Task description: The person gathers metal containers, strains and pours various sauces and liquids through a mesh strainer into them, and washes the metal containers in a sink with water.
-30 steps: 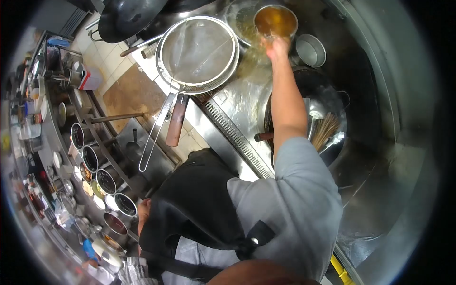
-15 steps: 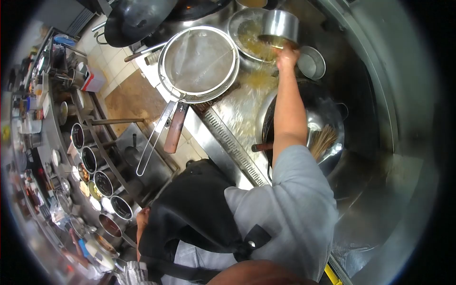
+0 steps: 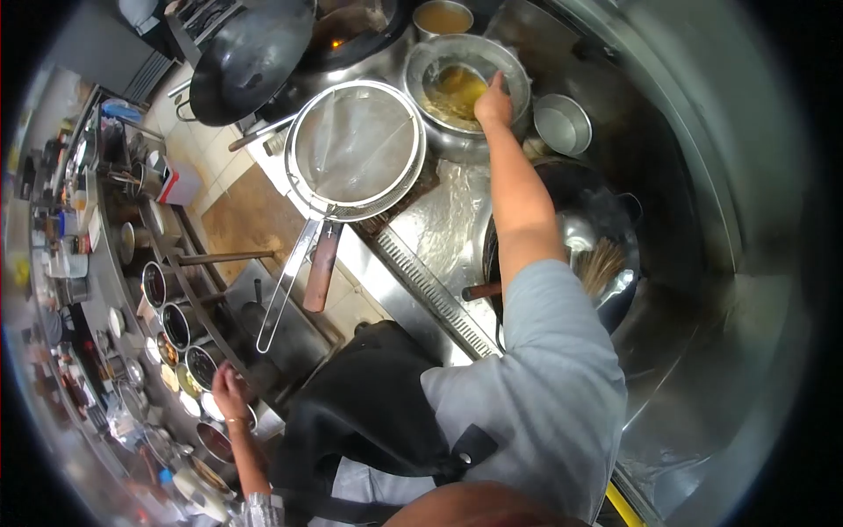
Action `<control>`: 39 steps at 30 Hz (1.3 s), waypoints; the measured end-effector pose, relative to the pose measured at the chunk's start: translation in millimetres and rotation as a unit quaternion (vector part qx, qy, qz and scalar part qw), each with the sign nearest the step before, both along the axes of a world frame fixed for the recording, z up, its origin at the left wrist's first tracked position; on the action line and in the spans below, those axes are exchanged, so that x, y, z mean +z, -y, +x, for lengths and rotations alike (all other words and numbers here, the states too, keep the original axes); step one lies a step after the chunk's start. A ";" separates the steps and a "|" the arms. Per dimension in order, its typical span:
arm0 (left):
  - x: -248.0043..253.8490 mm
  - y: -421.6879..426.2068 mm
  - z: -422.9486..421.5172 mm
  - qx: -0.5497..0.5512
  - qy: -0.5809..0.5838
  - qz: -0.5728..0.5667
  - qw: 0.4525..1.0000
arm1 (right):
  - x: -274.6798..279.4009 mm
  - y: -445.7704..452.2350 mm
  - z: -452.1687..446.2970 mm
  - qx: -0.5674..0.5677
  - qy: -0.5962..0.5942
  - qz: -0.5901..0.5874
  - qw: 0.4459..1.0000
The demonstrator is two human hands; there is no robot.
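Note:
My right hand reaches over a large metal pot and is closed at the near side of a smaller metal pot inside it. Yellowish liquid shows in the smaller pot; its grip point is hidden under my fingers. My left hand is low on the left, beside a row of dark-filled round pots. Its fingers look loosely bent and hold nothing I can see.
Wire-mesh strainers sit left of the large pot, handles toward me. A wok stands further left. Beneath my right arm are another wok and a bamboo brush. A metal container is at right. Flame shows behind.
The small metal pot, tilted over the large pot before, now sits lower inside it with my right hand. My left hand has moved left, away from my apron. The view has shifted slightly.

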State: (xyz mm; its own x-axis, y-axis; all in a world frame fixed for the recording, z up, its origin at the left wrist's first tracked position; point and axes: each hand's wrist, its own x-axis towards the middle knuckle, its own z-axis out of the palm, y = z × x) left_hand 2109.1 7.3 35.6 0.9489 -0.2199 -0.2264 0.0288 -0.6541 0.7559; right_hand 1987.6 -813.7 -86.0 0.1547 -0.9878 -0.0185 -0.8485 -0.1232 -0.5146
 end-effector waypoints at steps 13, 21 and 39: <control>149.7 371.3 -19.5 -0.481 0.194 -0.072 0.852 | 18.4 -44.4 -26.9 -0.128 0.652 0.318 0.677; 84.3 527.3 -41.4 -0.579 0.215 -0.063 0.784 | 1.4 -86.4 -55.2 -0.112 0.682 0.286 0.664; -8.5 751.2 -4.8 -0.275 -0.314 -0.221 0.881 | 89.3 -19.7 -38.5 -0.043 0.366 -0.074 0.927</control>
State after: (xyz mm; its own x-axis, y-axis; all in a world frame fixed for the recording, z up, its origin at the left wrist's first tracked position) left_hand 2104.3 -743.9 27.2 0.3895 -0.8057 -0.4463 0.3032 -0.3454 0.8881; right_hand 1949.1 -793.9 3.2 -0.0070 -0.9803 0.1974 -0.2881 -0.1870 -0.9392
